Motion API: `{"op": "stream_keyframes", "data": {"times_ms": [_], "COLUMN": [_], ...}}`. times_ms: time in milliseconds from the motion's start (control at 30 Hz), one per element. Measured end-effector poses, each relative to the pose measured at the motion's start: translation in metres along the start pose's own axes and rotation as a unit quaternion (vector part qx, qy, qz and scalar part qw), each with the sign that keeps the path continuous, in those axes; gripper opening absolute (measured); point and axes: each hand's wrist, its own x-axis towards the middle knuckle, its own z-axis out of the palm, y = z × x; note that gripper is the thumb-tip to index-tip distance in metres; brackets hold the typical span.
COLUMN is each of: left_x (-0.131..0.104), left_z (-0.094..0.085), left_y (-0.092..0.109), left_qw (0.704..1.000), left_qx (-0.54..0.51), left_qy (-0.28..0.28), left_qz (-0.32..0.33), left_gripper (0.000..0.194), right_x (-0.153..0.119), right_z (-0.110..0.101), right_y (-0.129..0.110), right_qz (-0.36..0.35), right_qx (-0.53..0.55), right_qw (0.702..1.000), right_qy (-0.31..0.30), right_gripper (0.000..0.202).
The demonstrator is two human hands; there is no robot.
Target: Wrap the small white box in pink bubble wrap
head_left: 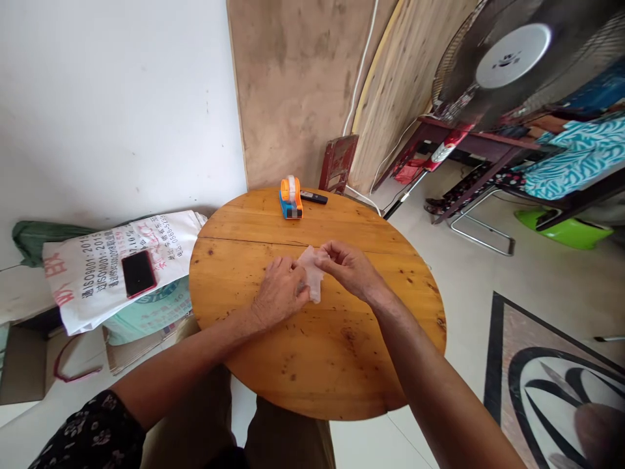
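Whitish crumpled sheet (311, 279), your right fingers (336, 250) clamped on its upper right edge, your left fingers (295, 279) at its left side, can't tell if gripping, round knotty wood table (342, 365) beneath.

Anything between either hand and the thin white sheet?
Nothing visible: the left hand touches the crumpled white sheet and the right hand pinches it. The tape dispenser sits apart, farther back on the round table.
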Motion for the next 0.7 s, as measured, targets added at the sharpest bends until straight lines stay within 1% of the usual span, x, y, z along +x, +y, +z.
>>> {"op": "stream_keyframes", "data": {"times_ms": [100,167,233,267,300,333,433,500,600,700], "left_x": [-0.003,-0.004,-0.004,-0.005,-0.005,-0.005,-0.007,-0.008,-0.008,-0.007], "left_z": [0.003,0.007,0.01,0.011,0.012,0.013,0.012,0.011,0.008,0.006], "left_y": [0.0,-0.001,-0.004,-0.005,-0.007,-0.008,-0.011,-0.011,-0.01,-0.01], "left_qw": [0.997,0.994,0.992,0.992,0.992,0.993,0.995,0.996,0.997,0.997], "left_qx": [-0.025,-0.052,-0.08,-0.091,-0.099,-0.102,-0.096,-0.089,-0.079,-0.07], "left_qy": [0.023,0.045,0.057,0.056,0.051,0.043,0.028,0.024,0.008,-0.008], "left_qz": [-0.062,-0.085,-0.078,-0.068,-0.057,-0.046,-0.022,-0.01,-0.002,-0.001], "left_gripper": [0.018,0.031,0.047,0.052,0.053,0.05,0.028,0.018,0.01,0.007], "right_x": [-0.012,-0.022,-0.032,-0.037,-0.042,-0.047,-0.058,-0.062,-0.065,-0.066], "right_z": [0.004,0.009,0.017,0.021,0.026,0.03,0.039,0.041,0.04,0.039], "right_y": [0.001,0.005,0.012,0.016,0.02,0.024,0.035,0.04,0.041,0.041], "right_qz": [-0.011,-0.025,-0.049,-0.064,-0.084,-0.107,-0.186,-0.226,-0.246,-0.255], "right_qx": [-0.018,-0.038,-0.069,-0.086,-0.102,-0.117,-0.16,-0.196,-0.256,-0.312], "right_qw": [1.0,0.999,0.996,0.994,0.991,0.987,0.967,0.949,0.928,0.908], "right_qy": [-0.005,-0.004,0.001,0.008,0.018,0.031,0.076,0.099,0.116,0.117], "right_gripper": [0.024,0.021,0.015,0.013,0.011,0.01,0.006,0.009,0.015,0.018]}}
